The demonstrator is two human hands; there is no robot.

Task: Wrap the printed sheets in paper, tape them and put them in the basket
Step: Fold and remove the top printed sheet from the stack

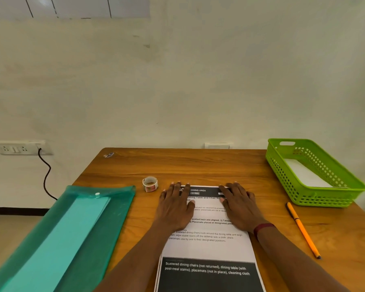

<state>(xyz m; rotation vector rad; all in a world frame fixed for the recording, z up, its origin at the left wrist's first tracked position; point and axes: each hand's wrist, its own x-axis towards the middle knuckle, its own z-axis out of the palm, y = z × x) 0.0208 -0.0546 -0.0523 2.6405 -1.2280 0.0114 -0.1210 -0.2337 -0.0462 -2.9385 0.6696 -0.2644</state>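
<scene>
While both hands are laid flat on the printed sheets [209, 247], nothing is gripped by either of them. The left hand [174, 205] is spread palm down over the upper left part of the top page, its fingers stretched toward the far edge. The right hand [239, 204] is pressed the same way on the upper right part, fingers extended, and a dark red band [262, 228] is worn on its wrist. The sheets are stacked on the wooden table [198, 165], directly in front of the person, with a black header at the far end and a black block of white text at the near end. A small roll of tape [150, 183] is set just beside the left hand, to its left. A green plastic folder [97, 228] holding lighter paper is placed at the table's left edge. A green basket [282, 171] is seen at the far right corner, well apart from the sheets, with something white lying inside. An orange pencil [302, 229] is laid between the basket and the near edge.
</scene>
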